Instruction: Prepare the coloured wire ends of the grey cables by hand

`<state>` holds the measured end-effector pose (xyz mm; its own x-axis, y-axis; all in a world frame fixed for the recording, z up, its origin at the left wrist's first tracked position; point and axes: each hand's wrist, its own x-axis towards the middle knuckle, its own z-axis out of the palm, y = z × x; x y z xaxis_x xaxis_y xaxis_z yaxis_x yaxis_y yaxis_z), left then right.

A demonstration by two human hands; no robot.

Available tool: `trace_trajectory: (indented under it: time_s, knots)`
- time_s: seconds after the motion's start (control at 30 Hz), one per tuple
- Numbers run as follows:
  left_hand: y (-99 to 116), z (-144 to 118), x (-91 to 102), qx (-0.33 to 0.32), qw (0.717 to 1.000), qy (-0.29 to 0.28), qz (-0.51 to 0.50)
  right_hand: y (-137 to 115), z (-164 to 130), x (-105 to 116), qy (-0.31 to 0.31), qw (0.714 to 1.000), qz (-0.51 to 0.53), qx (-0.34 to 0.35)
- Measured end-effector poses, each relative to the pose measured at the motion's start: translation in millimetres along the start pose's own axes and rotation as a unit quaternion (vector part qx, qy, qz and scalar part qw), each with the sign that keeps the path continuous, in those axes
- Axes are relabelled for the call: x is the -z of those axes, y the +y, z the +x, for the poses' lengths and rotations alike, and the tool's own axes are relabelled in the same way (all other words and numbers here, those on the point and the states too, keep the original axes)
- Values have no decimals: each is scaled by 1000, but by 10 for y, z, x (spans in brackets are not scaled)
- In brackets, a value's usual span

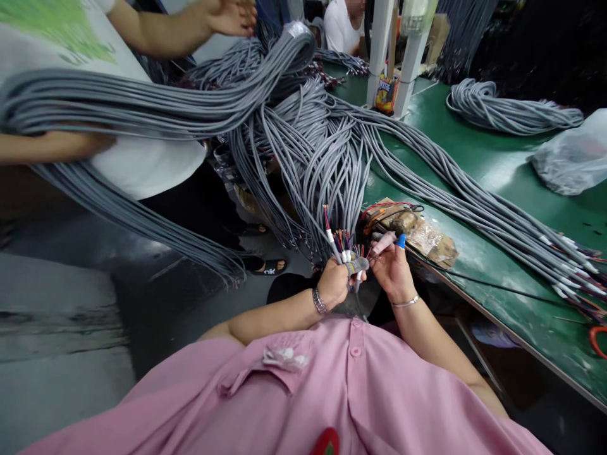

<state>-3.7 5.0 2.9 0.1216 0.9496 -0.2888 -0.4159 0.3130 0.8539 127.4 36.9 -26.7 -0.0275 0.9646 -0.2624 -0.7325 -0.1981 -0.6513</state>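
- Left hand (333,282) fisted round a bunch of cable ends (345,248), stripped coloured tips poking up, long axis running up and away into the grey cables (303,151).
- Right hand (392,268) just beside, pinching a small pinkish tool (385,242), blue finger cot on, tip aimed left at the ends.
- Green bench (497,164) to the right.
- Co-worker's arm (180,28) far left, over the bundle.
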Motion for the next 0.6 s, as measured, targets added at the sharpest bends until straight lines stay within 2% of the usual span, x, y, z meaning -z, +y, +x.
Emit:
trace_trajectory:
  time_s: [0.17,0.3,0.47,0.6]
  knots:
    - [32,-82,27,-12,1000,2,3,-60,-61,36,-32,999,24,-3]
    - [29,-82,24,-16,1000,8,-17,-71,-74,28,-28,999,-1,16]
    - [-15,-21,0,-17,999,12,-36,-41,-35,4,-43,999,13,-13]
    - [-48,28,2,-19,999,22,-40,-15,9,-10,-24,999,35,-12]
